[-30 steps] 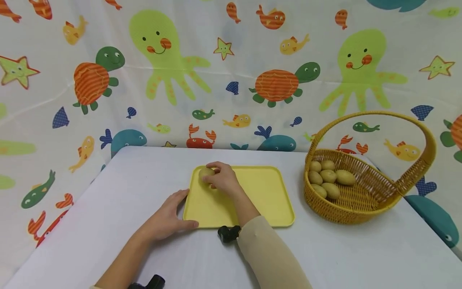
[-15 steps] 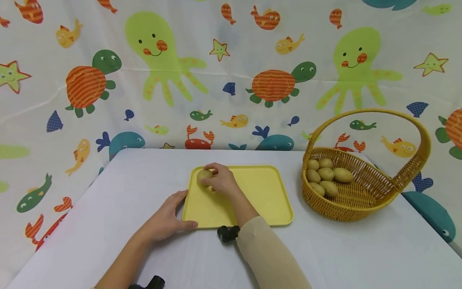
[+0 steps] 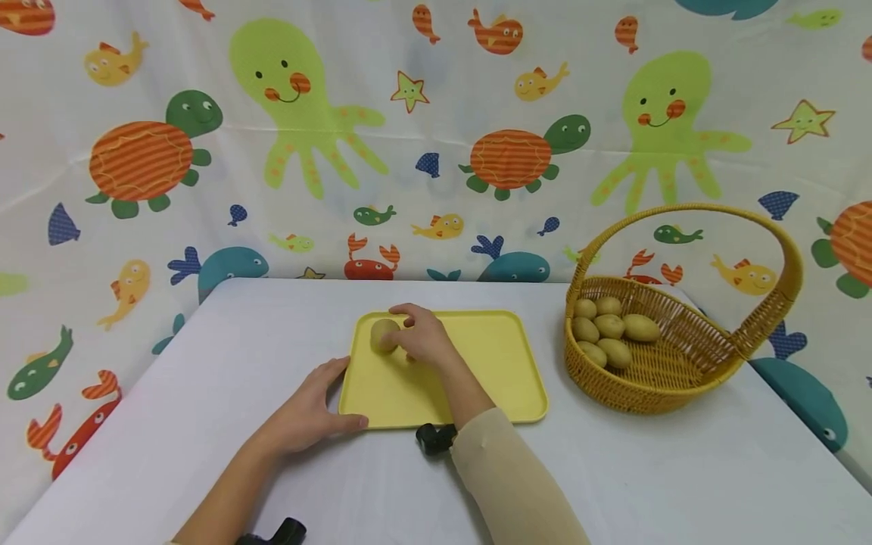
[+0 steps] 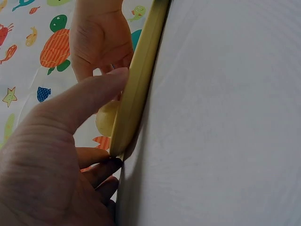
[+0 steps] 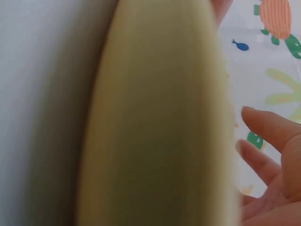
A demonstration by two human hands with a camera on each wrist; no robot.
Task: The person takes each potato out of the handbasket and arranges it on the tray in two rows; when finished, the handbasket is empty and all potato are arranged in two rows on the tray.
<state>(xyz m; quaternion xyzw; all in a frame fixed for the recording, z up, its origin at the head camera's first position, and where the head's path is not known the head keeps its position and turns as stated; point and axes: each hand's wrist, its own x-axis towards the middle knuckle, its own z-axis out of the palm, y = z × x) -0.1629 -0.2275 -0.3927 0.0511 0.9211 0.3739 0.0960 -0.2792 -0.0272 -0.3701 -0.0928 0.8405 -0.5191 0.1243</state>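
Note:
In the head view a potato [image 3: 381, 336] rests in the far left corner of the yellow tray [image 3: 470, 371]. My right hand [image 3: 425, 337] is just to its right, thumb overlapping the potato's edge and fingers lifted off it. Spread fingers of that hand [image 5: 277, 165] also show in the right wrist view, where the blurred tray wall hides the potato. My left hand [image 3: 309, 409] holds the tray's near left corner, thumb over the front rim and fingertips against the left edge. The left wrist view shows that thumb [image 4: 94, 96] on the rim.
A wicker basket [image 3: 633, 397] with a tall handle stands right of the tray, several potatoes [image 3: 608, 327] gathered on its left side. White cloth [image 3: 613, 477] covers the table. A sea-animal printed curtain [image 3: 436, 189] hangs behind.
My right hand's fingers have loosened from round the potato and come away to the right, showing more of it. The left hand keeps its place at the tray. The head view has shifted slightly.

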